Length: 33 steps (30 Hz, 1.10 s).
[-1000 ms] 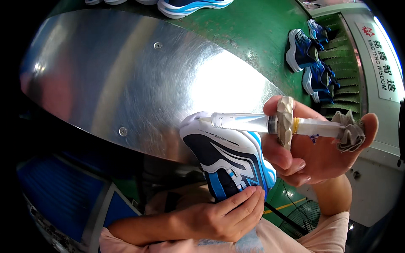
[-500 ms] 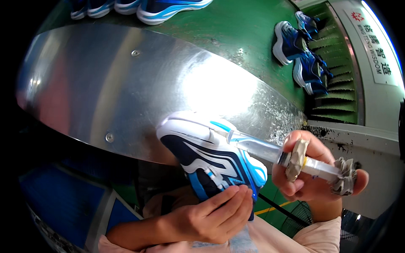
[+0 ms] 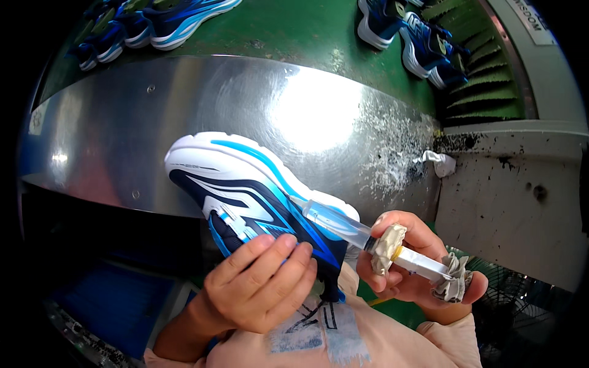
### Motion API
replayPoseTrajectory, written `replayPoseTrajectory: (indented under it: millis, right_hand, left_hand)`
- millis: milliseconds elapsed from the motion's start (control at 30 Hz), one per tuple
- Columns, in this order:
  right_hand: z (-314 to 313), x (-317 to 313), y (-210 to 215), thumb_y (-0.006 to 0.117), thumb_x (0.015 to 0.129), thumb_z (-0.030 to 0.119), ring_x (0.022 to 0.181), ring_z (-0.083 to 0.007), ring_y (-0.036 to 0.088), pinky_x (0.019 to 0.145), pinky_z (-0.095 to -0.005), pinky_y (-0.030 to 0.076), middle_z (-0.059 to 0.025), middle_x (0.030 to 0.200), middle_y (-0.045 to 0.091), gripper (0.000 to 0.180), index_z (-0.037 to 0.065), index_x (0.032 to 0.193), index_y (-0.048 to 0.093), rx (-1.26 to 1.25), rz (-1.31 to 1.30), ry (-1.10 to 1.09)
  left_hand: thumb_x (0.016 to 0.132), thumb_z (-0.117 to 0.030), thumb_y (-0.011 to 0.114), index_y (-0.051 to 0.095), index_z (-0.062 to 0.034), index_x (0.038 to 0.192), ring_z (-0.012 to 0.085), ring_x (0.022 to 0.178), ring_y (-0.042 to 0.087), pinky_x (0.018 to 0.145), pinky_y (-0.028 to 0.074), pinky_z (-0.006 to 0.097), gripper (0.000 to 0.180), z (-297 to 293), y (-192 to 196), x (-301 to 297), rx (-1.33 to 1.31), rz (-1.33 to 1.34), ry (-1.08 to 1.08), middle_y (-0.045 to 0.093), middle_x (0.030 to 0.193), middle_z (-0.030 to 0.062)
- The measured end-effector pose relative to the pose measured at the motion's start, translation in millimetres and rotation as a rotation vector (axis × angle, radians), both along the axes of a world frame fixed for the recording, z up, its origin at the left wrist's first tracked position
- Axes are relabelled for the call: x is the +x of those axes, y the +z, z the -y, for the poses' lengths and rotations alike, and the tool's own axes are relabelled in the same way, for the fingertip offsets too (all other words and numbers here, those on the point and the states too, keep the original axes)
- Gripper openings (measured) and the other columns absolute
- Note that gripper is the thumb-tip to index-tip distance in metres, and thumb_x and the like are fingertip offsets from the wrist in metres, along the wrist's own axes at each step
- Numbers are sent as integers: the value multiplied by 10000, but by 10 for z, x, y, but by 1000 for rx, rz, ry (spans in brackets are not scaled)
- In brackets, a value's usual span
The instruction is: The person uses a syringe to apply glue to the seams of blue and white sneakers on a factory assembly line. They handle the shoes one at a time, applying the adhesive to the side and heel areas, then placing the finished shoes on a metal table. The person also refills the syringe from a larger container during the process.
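My left hand (image 3: 261,282) grips a navy, white and blue sneaker (image 3: 245,178) by its upper. The shoe lies tilted on its side, its white and blue sole edge facing away from me and its toe to the left. In my right hand (image 3: 417,257) is a clear plastic syringe (image 3: 337,222), with beige wrapping around its finger flange and the plunger's end. My fingers curl about the flange while my thumb rests at the plunger end. The syringe tip meets the shoe where the upper joins the sole, near the middle of its side.
A shiny metal ledge (image 3: 202,104) runs beyond the shoe. Past it, a green conveyor belt (image 3: 294,37) carries several similar sneakers (image 3: 184,21) at left and more sneakers (image 3: 423,46) at right, by green strip flaps (image 3: 485,73). A crumpled white scrap (image 3: 440,163) lies at the ledge's right end.
The shoe and both hands have shifted left in view, and the shoe now shows more of its side. The syringe tip has gone from near the toe part to farther back along the sole line.
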State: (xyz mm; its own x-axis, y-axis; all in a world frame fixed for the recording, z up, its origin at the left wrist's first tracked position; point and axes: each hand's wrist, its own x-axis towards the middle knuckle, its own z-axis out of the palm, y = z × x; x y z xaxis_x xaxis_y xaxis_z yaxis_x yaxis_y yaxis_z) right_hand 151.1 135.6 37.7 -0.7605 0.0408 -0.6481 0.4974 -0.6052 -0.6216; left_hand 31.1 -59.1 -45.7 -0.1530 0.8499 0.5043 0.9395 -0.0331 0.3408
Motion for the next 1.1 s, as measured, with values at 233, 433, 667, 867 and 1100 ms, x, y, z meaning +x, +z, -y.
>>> replayPoseTrajectory:
  millis: [233,433,667,867,1100]
  right_hand:
    - [-24,507,-210,697,340,838,761,-45,450,637,-146,343,-111,999,553,1406,-26,1368,283,-202,-227,-91]
    - [-93,851,-449,666,334,872,772,-58,441,620,-159,299,-109,996,549,1436,-42,1369,274,-239,-427,-134]
    - [-280,919,-721,582,882,254,707,-85,422,601,-182,326,-121,954,540,550,4,1323,368,-381,-549,-218]
    - [-313,1001,-870,587,815,479,710,-94,423,594,-189,315,-89,908,507,722,8,1311,356,-405,-504,-326]
    - [-325,1074,-969,599,557,874,690,-83,395,577,-214,286,-65,872,485,1189,5,1314,307,-386,-434,-253]
  left_hand:
    - [822,-103,625,652,-83,975,286,1041,614,902,505,434,157,-32,13,12,-46,-80,-1,679,1049,90]
    - [792,-94,650,685,-100,947,255,986,644,850,532,385,158,-173,102,-9,-38,-111,33,690,1001,67]
    - [755,-104,666,677,-39,949,295,971,646,839,544,426,205,-334,253,-88,-132,-157,-4,690,1001,103]
    - [750,-173,674,666,9,988,330,973,643,864,530,443,300,-568,383,-167,-271,-193,-69,679,1010,151]
    - [736,-209,695,652,27,1028,351,1018,629,913,499,461,378,-714,524,-203,-398,-245,-88,672,1033,164]
